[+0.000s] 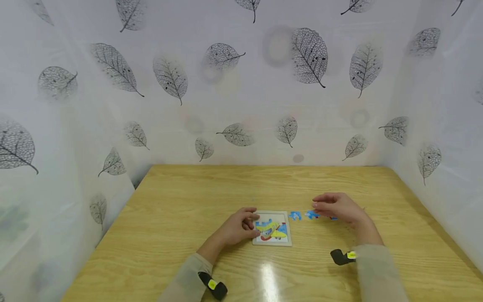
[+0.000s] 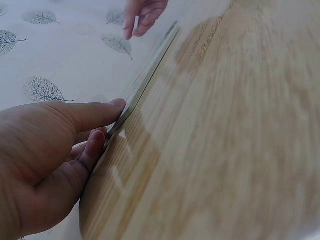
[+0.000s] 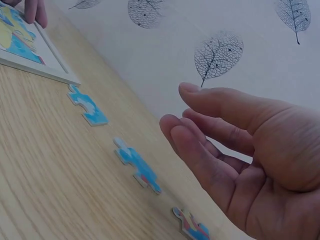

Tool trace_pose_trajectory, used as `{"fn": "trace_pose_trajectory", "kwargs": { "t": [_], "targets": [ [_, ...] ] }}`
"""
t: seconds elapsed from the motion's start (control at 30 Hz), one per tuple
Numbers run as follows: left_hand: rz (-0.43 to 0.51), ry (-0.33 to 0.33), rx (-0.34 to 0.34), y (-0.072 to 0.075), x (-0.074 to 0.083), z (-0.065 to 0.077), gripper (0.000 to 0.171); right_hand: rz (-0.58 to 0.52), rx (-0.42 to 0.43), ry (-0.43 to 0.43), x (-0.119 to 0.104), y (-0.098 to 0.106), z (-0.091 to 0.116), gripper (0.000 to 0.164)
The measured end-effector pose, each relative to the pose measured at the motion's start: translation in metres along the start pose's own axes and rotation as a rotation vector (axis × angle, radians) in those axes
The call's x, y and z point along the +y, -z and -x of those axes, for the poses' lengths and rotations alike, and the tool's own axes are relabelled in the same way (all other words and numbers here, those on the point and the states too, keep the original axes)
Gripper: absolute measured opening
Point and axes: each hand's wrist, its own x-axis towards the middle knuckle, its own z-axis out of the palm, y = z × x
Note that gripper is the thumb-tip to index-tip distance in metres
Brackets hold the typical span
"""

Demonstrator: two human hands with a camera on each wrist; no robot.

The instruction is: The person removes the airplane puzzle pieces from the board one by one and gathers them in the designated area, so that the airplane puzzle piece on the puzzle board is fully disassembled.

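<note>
A square puzzle board point(image 1: 272, 244) with a pale frame lies on the table, partly filled with a yellow airplane picture. My left hand point(image 1: 237, 226) rests at its left side, thumb and fingertips spread along the frame edge. In the left wrist view the thumb point(image 2: 97, 114) touches the frame's edge. My right hand point(image 1: 337, 206) hovers over the row of loose pieces, fingers loosely bent and a gap between thumb and fingertips, holding nothing. Below it are a blue puzzle piece point(image 3: 90, 106), another blue piece point(image 3: 136, 164) and a red-and-blue piece point(image 3: 191, 224).
The wooden table point(image 1: 181, 197) extends around the board. A white curtain point(image 1: 241, 92) with leaf prints hangs behind the table and along both sides. Black wrist straps point(image 1: 341, 256) with yellow labels sit at the sleeves.
</note>
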Motion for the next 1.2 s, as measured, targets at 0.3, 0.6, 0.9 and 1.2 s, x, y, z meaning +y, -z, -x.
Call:
{"fn": "trace_pose_trajectory", "kwargs": {
  "t": [0.3, 0.6, 0.9, 1.2],
  "targets": [
    [-0.006, 0.010, -0.006, 0.001, 0.003, 0.001, 0.047, 0.026, -0.047, 0.002, -0.009, -0.021, -0.009, 0.052],
    [-0.011, 0.020, -0.005, 0.001, 0.002, 0.000, 0.047, 0.010, -0.129, 0.040, -0.014, -0.038, -0.016, 0.047],
    [-0.006, 0.026, -0.004, 0.001, 0.002, 0.000, 0.048, 0.025, -0.209, 0.052, -0.023, -0.063, -0.020, 0.045],
    [0.002, 0.009, -0.003, 0.002, 0.000, -0.003, 0.048, 0.033, -0.311, 0.056, -0.028, -0.099, -0.024, 0.044]
  ]
}}
